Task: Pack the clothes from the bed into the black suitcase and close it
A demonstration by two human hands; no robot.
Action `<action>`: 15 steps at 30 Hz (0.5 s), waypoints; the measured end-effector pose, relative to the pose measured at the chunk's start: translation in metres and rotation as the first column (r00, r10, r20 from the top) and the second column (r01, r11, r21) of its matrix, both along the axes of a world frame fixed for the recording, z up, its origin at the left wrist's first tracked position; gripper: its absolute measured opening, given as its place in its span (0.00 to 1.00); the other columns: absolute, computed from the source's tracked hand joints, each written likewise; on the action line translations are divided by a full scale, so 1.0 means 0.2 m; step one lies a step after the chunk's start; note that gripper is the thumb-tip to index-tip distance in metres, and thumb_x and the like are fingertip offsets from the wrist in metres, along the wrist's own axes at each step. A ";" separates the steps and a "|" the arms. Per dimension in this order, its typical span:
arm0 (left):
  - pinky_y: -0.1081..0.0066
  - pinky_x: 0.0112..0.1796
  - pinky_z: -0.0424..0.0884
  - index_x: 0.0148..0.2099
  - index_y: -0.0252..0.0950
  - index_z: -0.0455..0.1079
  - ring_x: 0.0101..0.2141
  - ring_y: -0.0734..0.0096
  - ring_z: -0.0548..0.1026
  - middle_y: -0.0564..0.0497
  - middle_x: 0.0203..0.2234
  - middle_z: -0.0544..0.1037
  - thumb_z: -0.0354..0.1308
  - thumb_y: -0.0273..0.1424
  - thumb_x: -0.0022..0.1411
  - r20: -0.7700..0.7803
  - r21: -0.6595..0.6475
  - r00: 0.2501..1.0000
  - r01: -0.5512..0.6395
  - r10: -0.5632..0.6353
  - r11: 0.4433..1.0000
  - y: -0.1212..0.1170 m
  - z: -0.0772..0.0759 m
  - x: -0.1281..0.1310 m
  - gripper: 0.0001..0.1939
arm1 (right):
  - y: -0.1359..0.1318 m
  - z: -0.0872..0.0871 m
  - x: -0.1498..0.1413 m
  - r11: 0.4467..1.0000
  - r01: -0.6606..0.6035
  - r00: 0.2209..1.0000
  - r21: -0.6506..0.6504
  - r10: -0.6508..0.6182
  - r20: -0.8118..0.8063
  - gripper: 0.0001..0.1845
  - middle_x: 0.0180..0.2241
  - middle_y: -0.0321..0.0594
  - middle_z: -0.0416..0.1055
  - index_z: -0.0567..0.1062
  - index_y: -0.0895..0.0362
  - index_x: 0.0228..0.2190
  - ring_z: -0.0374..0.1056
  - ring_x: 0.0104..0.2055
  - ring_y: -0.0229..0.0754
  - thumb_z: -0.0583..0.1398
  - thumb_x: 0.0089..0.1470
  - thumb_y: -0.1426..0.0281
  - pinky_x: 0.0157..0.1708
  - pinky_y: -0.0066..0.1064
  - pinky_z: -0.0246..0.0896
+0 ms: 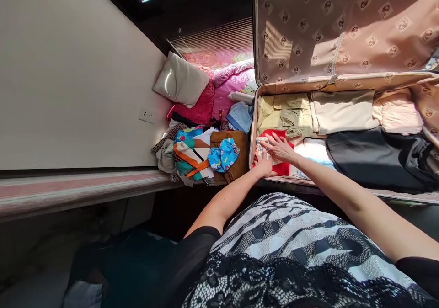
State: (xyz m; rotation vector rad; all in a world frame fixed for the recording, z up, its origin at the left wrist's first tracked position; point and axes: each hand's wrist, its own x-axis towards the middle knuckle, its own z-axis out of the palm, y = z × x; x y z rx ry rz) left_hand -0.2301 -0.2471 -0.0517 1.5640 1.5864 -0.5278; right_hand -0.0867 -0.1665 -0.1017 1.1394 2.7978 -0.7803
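Observation:
In the near left corner of the open suitcase (pixel 295 178), both of my hands are on a folded red garment (pixel 282 168) and a small light cloth with a coloured print (pixel 259 151). My right hand (pixel 281 149) lies over them from the right, fingers stretched out and apart. Just below it, my left hand (pixel 265 164) rests on the same cloths with its fingers extended and thumb spread. Part of both cloths is hidden under the hands. To the right of the red garment are a white and blue garment (pixel 313 151) and a black one (pixel 373 159).
Folded yellow-khaki clothes (pixel 293 111), beige cloth (pixel 343 110) and a pink garment (pixel 399 111) line the suitcase's far side. Its lid (pixel 308 29) stands upright behind. Left of the case are brown trousers (pixel 222 139), blue printed cloth (pixel 224 155), a clothes pile (pixel 190 150) and a pillow (pixel 181 80).

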 end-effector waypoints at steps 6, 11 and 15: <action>0.26 0.72 0.57 0.88 0.48 0.38 0.79 0.16 0.30 0.40 0.81 0.14 0.78 0.48 0.57 -0.026 -0.077 0.999 -0.022 0.020 0.997 0.01 0.01 0.02 0.71 | 0.07 -0.14 -0.04 0.998 -0.053 0.999 -0.024 0.053 0.002 0.32 0.82 0.53 0.49 0.72 0.49 0.74 0.47 0.82 0.65 0.50 0.75 0.63 0.72 0.63 0.54; 0.39 0.73 0.66 0.79 0.43 0.68 0.77 0.27 0.60 0.33 0.82 0.52 0.72 0.42 0.67 0.264 0.144 0.964 -0.027 -0.013 0.989 0.09 0.19 -0.17 0.41 | 0.01 -0.10 -0.01 0.996 0.042 0.998 0.083 -0.039 -0.044 0.35 0.82 0.55 0.49 0.69 0.47 0.76 0.46 0.82 0.71 0.56 0.71 0.63 0.69 0.68 0.60; 0.58 0.60 0.80 0.59 0.38 0.84 0.56 0.52 0.84 0.41 0.54 0.86 0.65 0.39 0.76 0.597 0.299 0.736 -0.574 0.320 0.762 0.35 0.33 -0.52 0.16 | -0.14 -0.03 0.08 0.967 0.221 0.968 0.129 -0.201 -0.147 0.37 0.81 0.57 0.50 0.66 0.51 0.77 0.50 0.80 0.72 0.58 0.69 0.64 0.68 0.68 0.62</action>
